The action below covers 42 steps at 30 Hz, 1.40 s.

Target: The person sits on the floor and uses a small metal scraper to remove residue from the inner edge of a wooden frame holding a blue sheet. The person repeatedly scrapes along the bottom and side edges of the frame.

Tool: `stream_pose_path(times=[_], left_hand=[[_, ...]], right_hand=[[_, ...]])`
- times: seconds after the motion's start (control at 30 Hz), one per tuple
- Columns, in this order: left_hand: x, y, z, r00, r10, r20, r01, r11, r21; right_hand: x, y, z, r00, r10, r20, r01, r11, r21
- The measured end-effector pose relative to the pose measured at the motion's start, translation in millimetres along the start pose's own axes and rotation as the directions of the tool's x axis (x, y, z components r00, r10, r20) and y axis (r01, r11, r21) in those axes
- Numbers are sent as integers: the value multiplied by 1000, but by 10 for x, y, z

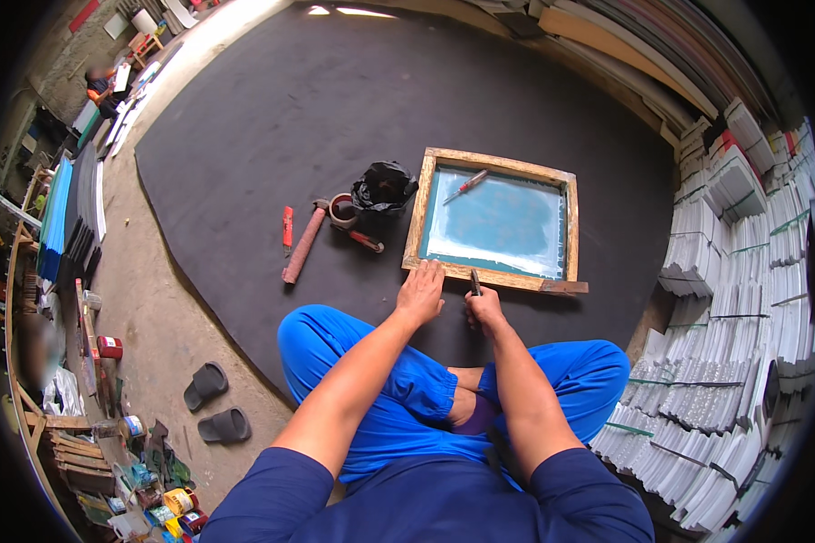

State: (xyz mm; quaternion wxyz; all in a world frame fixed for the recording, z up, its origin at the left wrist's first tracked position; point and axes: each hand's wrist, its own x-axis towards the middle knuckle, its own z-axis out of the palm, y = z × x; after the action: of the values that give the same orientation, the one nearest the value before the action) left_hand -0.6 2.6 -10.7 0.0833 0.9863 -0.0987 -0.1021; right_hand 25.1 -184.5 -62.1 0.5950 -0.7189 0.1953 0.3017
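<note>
Wooden screen frame (495, 220), rectangular, with a blue-green mesh that pales toward its middle, lying flat on a large dark mat (272, 118) spread over the floor, directly in front of the seated person's knees. Left hand (421, 291) rests palm down on the frame's near rail, fingers held together and extended. Right hand (485, 309), just beside that rail, has its fingers closed around a small dark tool (475, 282) whose tip meets the wood; the kind of tool is too small to make out.

Packages and labelled goods: white bundled stacks (743, 299), tied with thin green bands, fill the right side and are cut off by the dark rim of the view. Small coloured tins and packets (167, 507) crowd the lower left corner, their labels unreadable.

On the mesh lies a red-handled tool (466, 185). Left of the frame sit a crumpled black bag (383, 185), a tape roll (342, 209), a hammer (303, 244) and a slim red object (287, 227). A pair of dark sandals (215, 404) stands on the bare floor off the mat. A second person (100, 86), far upper left, is blurred and partly hidden.
</note>
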Motion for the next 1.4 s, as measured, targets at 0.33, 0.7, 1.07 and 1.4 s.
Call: stream_pose_path(times=[0.33, 0.7, 1.07, 1.4], left_hand=[[89, -78, 179, 999, -34, 6, 34, 999, -39], [193, -60, 49, 994, -108, 24, 110, 963, -245], [127, -140, 176, 997, -62, -39, 53, 979, -195], [138, -163, 198, 995, -91, -47, 74, 958, -278]], right_hand=[[-6, 95, -111, 993, -17, 121, 5, 995, 100], [89, 121, -270, 966, 22, 259, -68, 983, 170], [131, 125, -304, 948, 24, 317, -102, 967, 231], [-32, 190, -176, 935, 19, 355, -208, 838, 505]])
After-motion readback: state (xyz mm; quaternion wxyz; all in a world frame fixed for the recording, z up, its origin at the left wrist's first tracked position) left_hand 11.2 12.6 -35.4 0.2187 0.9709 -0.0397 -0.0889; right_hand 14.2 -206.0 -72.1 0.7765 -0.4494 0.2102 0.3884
